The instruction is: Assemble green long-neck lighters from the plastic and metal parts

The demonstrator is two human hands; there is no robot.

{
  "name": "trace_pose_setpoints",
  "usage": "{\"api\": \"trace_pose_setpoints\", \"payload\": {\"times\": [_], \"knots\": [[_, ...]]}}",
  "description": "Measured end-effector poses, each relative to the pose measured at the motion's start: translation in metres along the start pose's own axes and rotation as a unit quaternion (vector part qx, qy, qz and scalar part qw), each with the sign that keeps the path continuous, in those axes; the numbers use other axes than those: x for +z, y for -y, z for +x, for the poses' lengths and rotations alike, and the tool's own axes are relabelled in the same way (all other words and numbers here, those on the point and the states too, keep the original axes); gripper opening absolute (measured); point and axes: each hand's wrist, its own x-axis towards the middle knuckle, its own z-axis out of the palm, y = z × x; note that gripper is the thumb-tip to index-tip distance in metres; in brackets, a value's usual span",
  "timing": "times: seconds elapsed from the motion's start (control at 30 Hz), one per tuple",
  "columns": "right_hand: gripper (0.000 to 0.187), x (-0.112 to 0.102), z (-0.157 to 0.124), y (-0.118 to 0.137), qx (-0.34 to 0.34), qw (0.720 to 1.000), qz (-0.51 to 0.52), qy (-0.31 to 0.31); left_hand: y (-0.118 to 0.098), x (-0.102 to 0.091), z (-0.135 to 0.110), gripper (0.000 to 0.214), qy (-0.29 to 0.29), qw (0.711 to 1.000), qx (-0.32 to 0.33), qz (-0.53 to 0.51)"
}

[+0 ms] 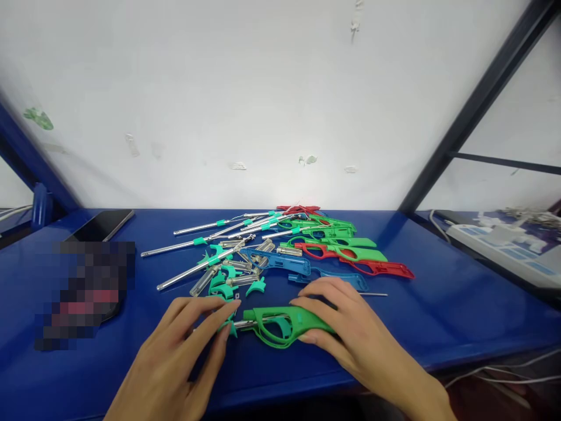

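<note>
Head view: person's right hand [344, 321] grips green plastic looped handle [302, 317]; left hand [186, 342], fingers narrowed beside silver metal tube [244, 323], cannot tell if holding.

Tubes [184, 275] lie between phone [105, 224] and handle shells [363, 254].

No text, label, brand, number or sign is legible. Toward the left edge of the bench [407, 327], pixelation masks a dark item [90, 298]; any marking there is unreadable. Lettering cannot be resolved on the power strip [491, 250] at the right edge.
</note>
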Motion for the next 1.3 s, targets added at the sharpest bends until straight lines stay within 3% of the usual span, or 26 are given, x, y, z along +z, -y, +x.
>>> {"api": "trace_pose_setpoints", "payload": {"times": [0.3, 0.53, 1.1, 1.3], "knots": [[0.033, 0.001, 0.000, 0.001, 0.002, 1.000, 0.006, 0.024, -0.007, 0.006, 0.002, 0.039, 0.027, 0.997, 0.054, 0.040], [0.032, 0.005, 0.001, 0.000, 0.013, 0.999, 0.026, 0.038, -0.009, 0.007, 0.005, 0.033, 0.026, 0.995, 0.084, 0.036], [0.036, 0.006, -0.002, 0.000, 0.031, 0.998, 0.016, 0.043, -0.007, 0.010, 0.000, 0.037, 0.063, 0.996, 0.068, 0.019], [0.032, 0.005, -0.004, 0.001, 0.012, 1.000, 0.009, 0.017, -0.007, 0.012, 0.000, 0.034, 0.047, 0.995, 0.080, 0.024]]}}
